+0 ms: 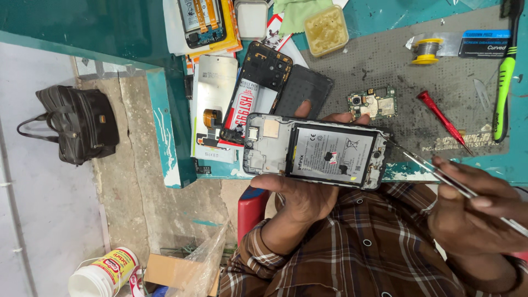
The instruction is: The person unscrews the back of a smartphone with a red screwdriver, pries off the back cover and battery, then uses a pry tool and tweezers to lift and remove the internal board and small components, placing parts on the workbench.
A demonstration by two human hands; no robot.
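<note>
While the teal workbench is stretching across the top of the view, the grey repair mat is lying on it at about one o'clock. At the centre, the left hand is clamping an opened phone from beneath, its back off and the battery showing. At four o'clock, the right hand is pinching metal tweezers, their tips touching the phone's right end. Judging by this, a small part at that end is being picked at; the next move is calling for a steady, light grip. Above, a loose circuit board, a red screwdriver and a solder spool are resting on the mat.
</note>
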